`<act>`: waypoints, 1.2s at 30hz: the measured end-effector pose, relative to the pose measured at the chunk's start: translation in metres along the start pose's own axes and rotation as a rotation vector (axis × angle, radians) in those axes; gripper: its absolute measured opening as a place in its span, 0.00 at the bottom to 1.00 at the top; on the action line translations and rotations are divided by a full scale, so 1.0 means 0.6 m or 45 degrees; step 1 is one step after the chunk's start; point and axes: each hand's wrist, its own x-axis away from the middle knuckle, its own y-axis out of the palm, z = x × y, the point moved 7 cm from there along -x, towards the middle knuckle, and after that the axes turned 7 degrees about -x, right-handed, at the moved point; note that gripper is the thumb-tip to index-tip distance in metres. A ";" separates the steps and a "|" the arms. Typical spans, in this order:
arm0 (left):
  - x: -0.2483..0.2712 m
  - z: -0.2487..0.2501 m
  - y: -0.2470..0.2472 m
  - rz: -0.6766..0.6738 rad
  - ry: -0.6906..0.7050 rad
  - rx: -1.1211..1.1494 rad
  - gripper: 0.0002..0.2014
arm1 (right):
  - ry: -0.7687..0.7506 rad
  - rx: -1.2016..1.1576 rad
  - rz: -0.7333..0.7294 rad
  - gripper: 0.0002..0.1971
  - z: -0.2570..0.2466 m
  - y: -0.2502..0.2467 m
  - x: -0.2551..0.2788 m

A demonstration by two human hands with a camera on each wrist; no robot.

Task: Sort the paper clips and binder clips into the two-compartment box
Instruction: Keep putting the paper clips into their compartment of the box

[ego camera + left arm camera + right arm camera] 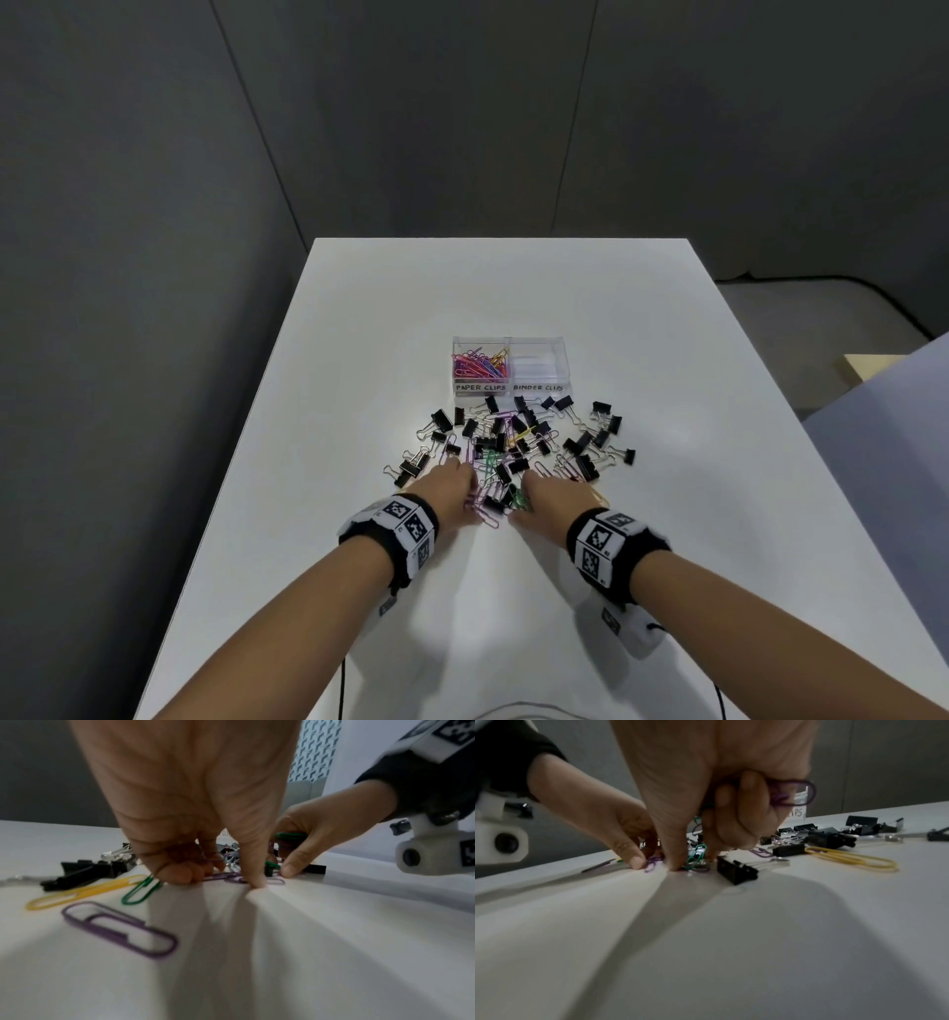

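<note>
A clear two-compartment box (508,395) stands mid-table. Its left half, labelled PAPER CLIPS, holds coloured paper clips (480,362); the right half, labelled BINDER CLIPS, looks empty. In front lies a mixed pile of black binder clips (518,437) and coloured paper clips. My left hand (457,478) is at the pile's near left edge, thumb and curled fingers closing on a purple paper clip (231,877) flat on the table. My right hand (693,862) keeps a purple paper clip (793,793) in its curled fingers, while thumb and forefinger pinch a green paper clip (696,854).
Loose purple (118,929), yellow (82,892) and green (141,890) paper clips lie near my left hand. A black binder clip (735,869) and a yellow paper clip (852,858) lie right of my right hand. The white table (513,616) ends at dark walls.
</note>
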 end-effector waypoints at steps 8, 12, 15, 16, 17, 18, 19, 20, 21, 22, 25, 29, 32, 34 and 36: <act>-0.004 -0.003 -0.009 0.053 0.063 -0.107 0.13 | -0.020 -0.025 0.028 0.10 0.013 -0.006 -0.011; -0.006 -0.007 -0.014 0.059 0.076 -0.129 0.12 | -0.005 -0.034 -0.002 0.11 0.029 -0.007 -0.016; -0.007 -0.008 -0.026 0.052 0.070 -0.093 0.10 | 0.003 -0.049 0.002 0.15 0.039 -0.019 -0.020; -0.008 -0.009 -0.030 0.044 0.074 -0.076 0.10 | -0.002 -0.055 0.007 0.14 0.042 -0.024 -0.023; -0.009 -0.011 -0.033 0.036 0.075 -0.056 0.09 | -0.008 -0.054 0.001 0.14 0.043 -0.031 -0.025; -0.011 -0.014 -0.037 0.028 0.076 -0.029 0.09 | -0.024 -0.047 -0.011 0.12 0.044 -0.037 -0.027; -0.013 -0.018 -0.042 0.016 0.075 0.004 0.09 | -0.040 -0.033 -0.032 0.12 0.044 -0.045 -0.030; -0.015 -0.023 -0.049 0.010 0.079 0.033 0.10 | -0.060 -0.011 -0.059 0.13 0.043 -0.052 -0.030; -0.017 -0.028 -0.057 0.011 0.079 0.061 0.11 | -0.079 0.013 -0.082 0.13 0.042 -0.061 -0.031; -0.018 -0.033 -0.068 0.017 0.078 0.093 0.11 | -0.096 0.029 -0.095 0.13 0.041 -0.072 -0.033; -0.025 -0.048 -0.111 0.116 0.071 0.209 0.10 | -0.111 0.009 -0.058 0.14 0.036 -0.118 -0.049; -0.044 -0.069 -0.184 0.307 0.047 0.260 0.10 | -0.149 -0.085 0.008 0.14 0.005 -0.181 -0.092; -0.067 -0.090 -0.228 0.416 -0.005 0.280 0.10 | -0.231 -0.137 0.112 0.13 -0.034 -0.219 -0.125; -0.082 -0.100 -0.249 0.451 -0.037 0.273 0.11 | -0.259 -0.201 0.133 0.13 -0.057 -0.230 -0.149; -0.095 -0.109 -0.265 0.483 -0.071 0.265 0.11 | -0.272 -0.220 -0.040 0.11 -0.073 -0.216 -0.174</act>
